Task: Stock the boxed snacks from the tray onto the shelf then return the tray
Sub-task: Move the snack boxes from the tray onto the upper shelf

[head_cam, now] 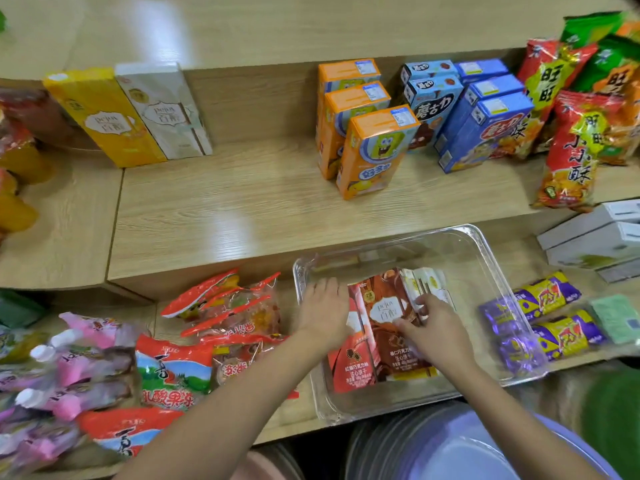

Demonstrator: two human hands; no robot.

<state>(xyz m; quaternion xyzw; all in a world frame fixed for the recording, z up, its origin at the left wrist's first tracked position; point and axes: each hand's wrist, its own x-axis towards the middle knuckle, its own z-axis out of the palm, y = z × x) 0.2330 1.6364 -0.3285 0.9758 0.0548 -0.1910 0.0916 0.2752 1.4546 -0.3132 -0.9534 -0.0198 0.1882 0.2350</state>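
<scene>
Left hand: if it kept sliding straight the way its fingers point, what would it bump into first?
The left hand points up and slightly right, inside the clear tray. It would probably meet the tray's far wall first, then the shelf edge behind it. Depth is hard to judge here.

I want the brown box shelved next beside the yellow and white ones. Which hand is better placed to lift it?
Probably the right hand: its fingers already rest on the brown box in the tray. The left hand lies on the red box.
</scene>
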